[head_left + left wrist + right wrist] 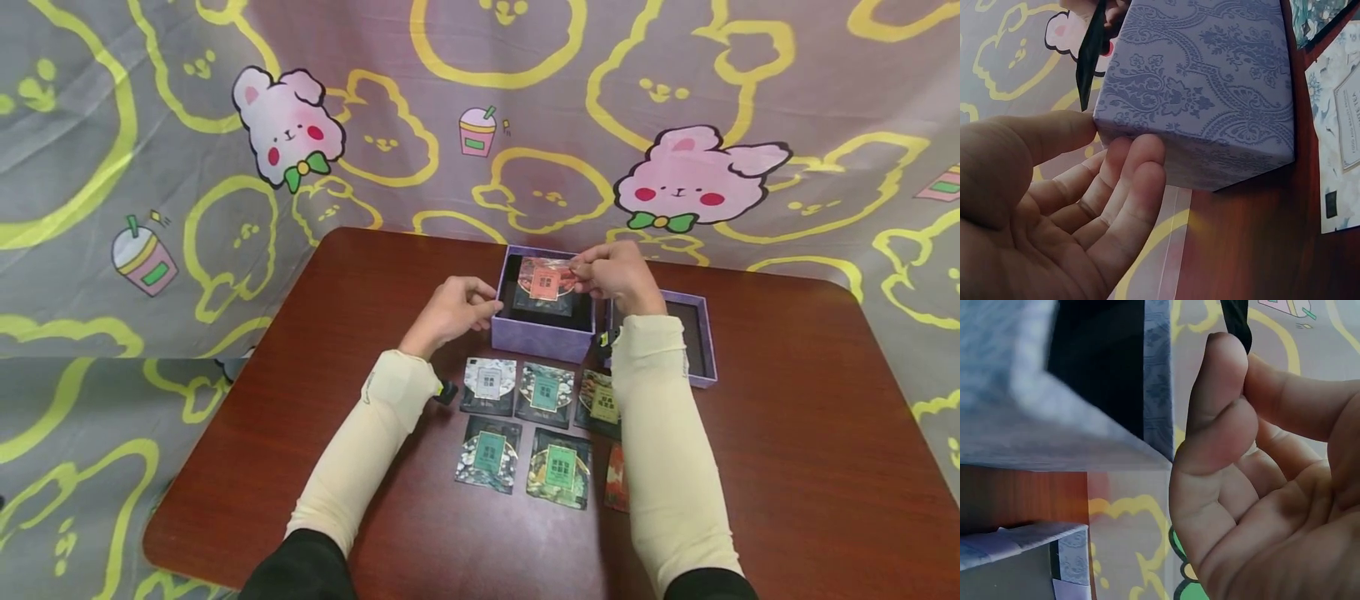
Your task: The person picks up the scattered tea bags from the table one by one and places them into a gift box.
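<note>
Red-labelled packet [546,284] pinched between right hand [619,276] fingers above purple box [542,337]; left hand [452,310] fingers touch it.

The box [542,337] stands on the bench [787,433], toward its far side. Its lid [701,350] lies just to the right of it. Before the box, six packets lie in two rows — three [543,393] behind, three [559,467] in front. One more packet [545,282] is over the box opening, between the left hand [453,310] and the right hand [618,275].
</note>
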{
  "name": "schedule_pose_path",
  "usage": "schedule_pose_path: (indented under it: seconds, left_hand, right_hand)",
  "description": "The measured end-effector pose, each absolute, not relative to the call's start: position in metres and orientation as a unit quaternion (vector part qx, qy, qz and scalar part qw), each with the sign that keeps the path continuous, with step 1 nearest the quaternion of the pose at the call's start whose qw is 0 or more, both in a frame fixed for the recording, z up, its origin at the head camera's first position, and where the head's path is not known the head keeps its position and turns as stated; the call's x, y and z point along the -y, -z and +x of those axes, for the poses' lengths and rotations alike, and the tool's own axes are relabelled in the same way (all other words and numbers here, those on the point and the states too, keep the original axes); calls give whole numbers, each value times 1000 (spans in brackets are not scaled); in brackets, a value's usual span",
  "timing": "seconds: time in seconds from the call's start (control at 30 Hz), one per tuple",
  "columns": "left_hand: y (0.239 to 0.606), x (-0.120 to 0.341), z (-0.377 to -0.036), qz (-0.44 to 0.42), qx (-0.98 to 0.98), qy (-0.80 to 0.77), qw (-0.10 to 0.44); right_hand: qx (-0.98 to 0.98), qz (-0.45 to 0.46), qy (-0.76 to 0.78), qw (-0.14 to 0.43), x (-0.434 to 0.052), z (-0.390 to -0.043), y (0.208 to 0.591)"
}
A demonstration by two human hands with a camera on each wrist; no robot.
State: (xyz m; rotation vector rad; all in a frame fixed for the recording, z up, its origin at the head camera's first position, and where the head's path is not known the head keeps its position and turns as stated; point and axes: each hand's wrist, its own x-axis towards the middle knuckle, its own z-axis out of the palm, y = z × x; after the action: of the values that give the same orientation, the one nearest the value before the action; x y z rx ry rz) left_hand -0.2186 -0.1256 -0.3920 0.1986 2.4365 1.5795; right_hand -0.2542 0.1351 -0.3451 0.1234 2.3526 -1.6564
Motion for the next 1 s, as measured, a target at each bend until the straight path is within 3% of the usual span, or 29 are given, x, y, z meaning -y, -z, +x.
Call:
schedule_pose_path:
  seconds: [0.57, 0.83, 1.0]
  left_hand:
    - [395, 124, -217, 68, -835, -535, 113]
    - [394, 125, -216, 66, -834, -535, 115]
    - [391, 127, -217, 62, -837, -531, 111]
  right_hand:
    - [-865, 41, 493, 87, -117, -257, 356]
    - [-900, 0, 419, 125, -108, -254, 353]
    - [-902, -4, 416, 113, -110, -248, 348]
